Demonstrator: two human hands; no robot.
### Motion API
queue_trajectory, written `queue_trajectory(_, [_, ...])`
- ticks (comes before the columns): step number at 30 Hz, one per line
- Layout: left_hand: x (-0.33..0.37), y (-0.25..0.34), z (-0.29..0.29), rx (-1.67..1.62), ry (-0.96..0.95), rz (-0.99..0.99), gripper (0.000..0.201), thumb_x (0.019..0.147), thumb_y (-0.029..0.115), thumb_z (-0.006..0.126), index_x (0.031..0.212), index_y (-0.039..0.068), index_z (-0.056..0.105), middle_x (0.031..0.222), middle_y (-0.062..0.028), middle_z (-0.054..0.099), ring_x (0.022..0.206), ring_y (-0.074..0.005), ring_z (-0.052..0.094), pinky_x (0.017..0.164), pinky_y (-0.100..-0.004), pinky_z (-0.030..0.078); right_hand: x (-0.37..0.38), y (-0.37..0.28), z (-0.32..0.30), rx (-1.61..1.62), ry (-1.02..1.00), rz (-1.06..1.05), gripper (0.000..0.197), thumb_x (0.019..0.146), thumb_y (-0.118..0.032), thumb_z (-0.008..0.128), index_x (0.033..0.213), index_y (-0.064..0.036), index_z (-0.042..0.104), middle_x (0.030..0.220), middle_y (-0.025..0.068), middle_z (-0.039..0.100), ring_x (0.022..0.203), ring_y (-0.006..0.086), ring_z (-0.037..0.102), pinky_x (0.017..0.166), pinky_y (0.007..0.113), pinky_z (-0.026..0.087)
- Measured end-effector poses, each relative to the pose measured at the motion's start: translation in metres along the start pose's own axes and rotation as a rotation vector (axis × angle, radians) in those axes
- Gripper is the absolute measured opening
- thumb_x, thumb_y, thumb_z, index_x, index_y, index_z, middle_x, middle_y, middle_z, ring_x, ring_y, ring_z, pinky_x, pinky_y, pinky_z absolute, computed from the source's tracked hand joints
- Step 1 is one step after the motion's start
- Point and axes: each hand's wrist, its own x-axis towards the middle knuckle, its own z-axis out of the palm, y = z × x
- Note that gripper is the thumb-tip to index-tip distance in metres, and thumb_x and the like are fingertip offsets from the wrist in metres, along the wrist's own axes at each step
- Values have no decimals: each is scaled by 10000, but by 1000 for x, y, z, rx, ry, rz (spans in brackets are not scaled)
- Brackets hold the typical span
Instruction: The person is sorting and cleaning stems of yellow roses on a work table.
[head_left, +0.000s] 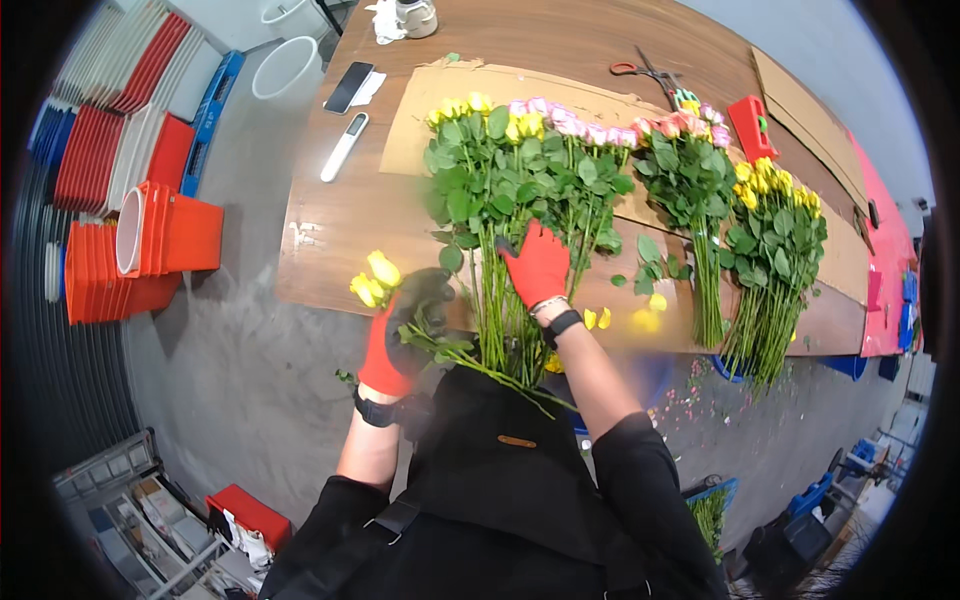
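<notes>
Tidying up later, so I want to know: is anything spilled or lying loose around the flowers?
Yes. Loose yellow petals lie on the table edge beside the right hand, and pink petals are scattered on the floor below.

The left hand (405,335) wears a glove with a red back and a black palm; the right hand (538,265) wears a red glove, with a black band at each wrist. The roses (375,280) in the left hand are yellow with green stems. The large bunch (525,165) on the surface mixes yellow and pink blooms over dark green leaves. A second bunch (688,160) is pink, and a third (775,215) is yellow. The surface (330,225) is brown wood, covered partly by tan cardboard (420,110). The stacked bins (150,240) are orange-red, and the buckets (285,65) are white. The scissors (640,70) have orange handles. The floor (240,370) is grey.
</notes>
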Motion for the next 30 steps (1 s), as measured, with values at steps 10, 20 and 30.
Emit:
queue_trajectory(10, [6,9,-28,21,88,4,383,1119,308,477,1337,24,615,1045,-28,664,792,-85,579,669,-252,482,16,12,18,188,41,217,504,837,-242,771,1272,-31,632,1199,204,704,1112,373,674,928,456,533])
queue_trajectory(20, [21,-4,-4,-148,81,-65,322,1097,225,538,1336,30,633,1059,-19,686,779,-52,563,642,-214,455,-12,61,-62,1031,-76,420,251,975,-169,624,1166,-14,674,754,34,656,604,107,564,547,268,430])
queue_trajectory(30, [30,-8,88,-46,-156,-48,396,1043,163,613,1422,51,587,1194,-29,700,830,-59,577,673,-212,459,-140,72,-179,1207,-386,80,365,1060,-336,567,1216,-7,586,609,26,550,473,85,420,467,254,307])
